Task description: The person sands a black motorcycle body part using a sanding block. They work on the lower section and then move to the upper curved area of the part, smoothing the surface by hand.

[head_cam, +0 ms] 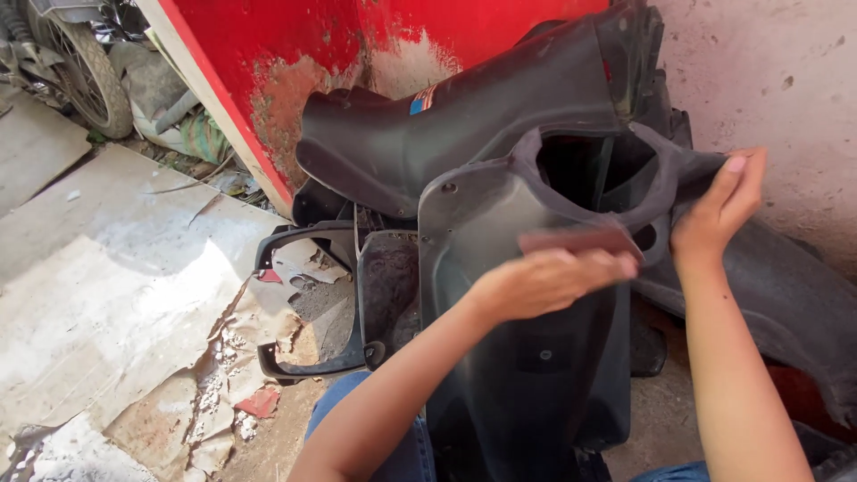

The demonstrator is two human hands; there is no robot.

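1. Two hands on one part: dark grey plastic body panel (500, 295), upright between the knees, its rounded opening (580, 170) near the top.
2. Left hand (536, 281): fingers flat and together, pressing a reddish-brown abrasive sheet (576, 239) against the panel face just below the opening.
3. Right hand (723, 210): clamped on the panel's upper right edge, thumb in front, fingers behind, steadying the part.
4. Step in hand, as judged: rubbing down the surface around the opening, sheet in contact, panel braced.
5. Next move, as judged: calls for even pressure from the flat fingers, a firm counter-hold on the edge, and care along the thin curved rim of the opening, where the sheet could slip off.
6. Directly behind: second black panel (464, 125), leaning against a red wall (268, 36) with flaked paint; pale plaster wall (786, 62) to the right.
7. Left of the panel: black tubular frame (303, 303) lying on cracked floor slabs (107, 295).
8. Far upper left: spoked wheel (85, 76) beside rubble.
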